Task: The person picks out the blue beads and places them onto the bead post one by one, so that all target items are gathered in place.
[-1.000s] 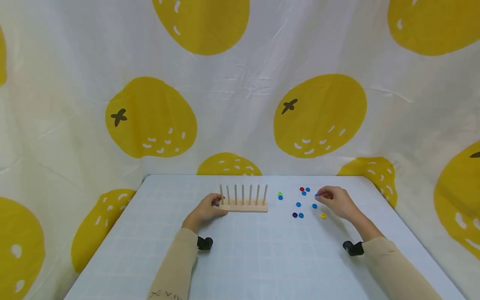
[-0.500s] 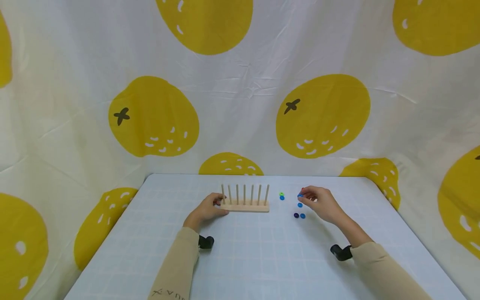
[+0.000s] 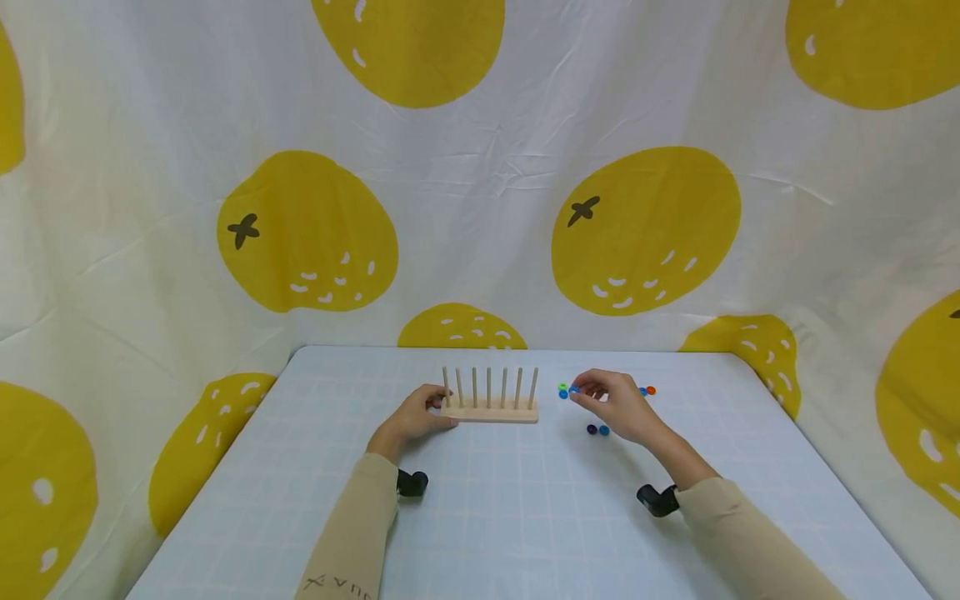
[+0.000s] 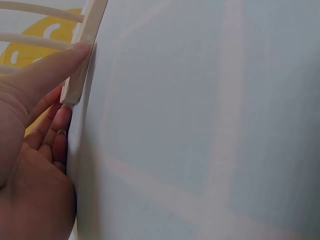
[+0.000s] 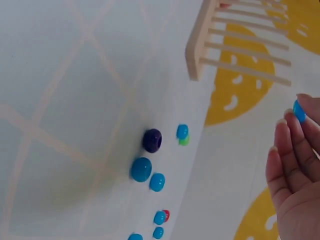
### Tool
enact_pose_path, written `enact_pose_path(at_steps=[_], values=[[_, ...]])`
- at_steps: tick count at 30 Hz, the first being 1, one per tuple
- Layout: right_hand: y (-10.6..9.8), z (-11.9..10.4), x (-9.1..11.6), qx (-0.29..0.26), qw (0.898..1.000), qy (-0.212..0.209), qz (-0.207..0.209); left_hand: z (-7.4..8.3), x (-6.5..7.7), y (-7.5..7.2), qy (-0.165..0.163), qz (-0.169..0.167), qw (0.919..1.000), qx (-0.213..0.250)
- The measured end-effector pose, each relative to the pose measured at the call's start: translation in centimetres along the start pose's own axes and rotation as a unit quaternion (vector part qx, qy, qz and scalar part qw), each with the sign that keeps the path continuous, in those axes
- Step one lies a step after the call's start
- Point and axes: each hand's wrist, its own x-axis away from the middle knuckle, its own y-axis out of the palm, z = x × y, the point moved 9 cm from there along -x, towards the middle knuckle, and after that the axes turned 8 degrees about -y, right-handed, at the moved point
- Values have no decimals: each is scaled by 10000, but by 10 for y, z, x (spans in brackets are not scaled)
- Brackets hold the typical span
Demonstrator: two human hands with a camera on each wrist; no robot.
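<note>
My left hand (image 3: 414,418) grips the left end of a wooden peg rack (image 3: 491,412), which has a row of several upright pegs. In the left wrist view the thumb lies on the front of the rack's base (image 4: 85,65), with other fingers behind its end. Right of the rack, my right hand (image 3: 617,406) pinches a blue bead (image 5: 299,111) between thumb and fingertips, above the table. Under and around this hand lie loose beads: a green bead (image 3: 562,387), a dark purple bead (image 3: 592,429) and a blue bead (image 3: 603,430) beside it.
An orange-red bead (image 3: 651,390) shows just beyond the right hand, which hides part of the table. More blue beads (image 5: 157,182) appear in the right wrist view. Behind the white table (image 3: 480,517) hangs a cloth (image 3: 480,208) with large yellow fruit prints.
My right hand has moved left over the beads, toward the rack, carrying the pinched blue bead. The left hand keeps its hold on the rack's end.
</note>
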Motion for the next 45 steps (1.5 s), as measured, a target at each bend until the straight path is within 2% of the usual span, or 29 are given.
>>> enact_pose_path(at_steps=[9,16,23,28,37,45], values=[[14,-16,-11,-137,9992,-385,20,-3,1,-2,-152,81,9998,-80],[24,-23,-18,-145,9990,-415,11,0,1,0,-51,74,9999,-49],[41,-34,-31,-449,9974,-559,-26,3,3,-1,16,76,9999,-109],[53,-45,-40,-550,9957,-749,21,2,2,-1,107,85,9997,-192],[74,-70,-60,-791,9911,-1069,-4,-1,1,-1,49,80,9997,-207],[90,-84,-76,-609,9886,-1375,-33,-5,-1,0,-3,132,9993,-346]])
